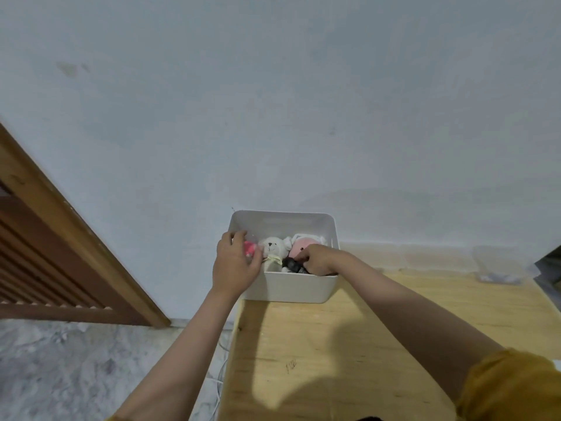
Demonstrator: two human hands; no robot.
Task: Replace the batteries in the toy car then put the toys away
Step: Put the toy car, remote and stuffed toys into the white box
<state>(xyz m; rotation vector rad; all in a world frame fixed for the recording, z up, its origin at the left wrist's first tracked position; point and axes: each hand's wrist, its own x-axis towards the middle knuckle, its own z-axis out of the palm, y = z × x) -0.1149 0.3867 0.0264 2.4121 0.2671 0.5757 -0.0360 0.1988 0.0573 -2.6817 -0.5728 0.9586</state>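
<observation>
At the far left a brown louvred door (45, 253) in a wooden frame stands against the pale wall (273, 101), with grey marbled floor (76, 369) below it. A thin white cable (221, 375) hangs down beside the left edge of the wooden table (349, 344).

A white plastic bin (291, 287) sits at the table's far-left corner, its back against the wall. The left hand (235, 264) reaches over the bin's left wall, fingers curled around a small pink toy (250, 248) that shows between the fingers and the thumb; the hand covers most of it, so its shape cannot be told. Just beside it, inside the bin, a cream plush bear (273, 246) sits upright with a pale bow at its neck. To the right of the bear a pink and white plush (300, 245) leans against the back of the bin.

The right hand (318, 259) dips into the bin at its near-right side, fingers closed on a dark object (290, 264), black and partly hidden; it may be the toy car, though that cannot be told for sure. It lies low in the bin, in front of the 2 plush toys.

A mustard-yellow sleeve (510, 387) covers the right upper arm at the lower right. Along the table's far-right edge lies a clear plastic box (498, 265), blurred.
</observation>
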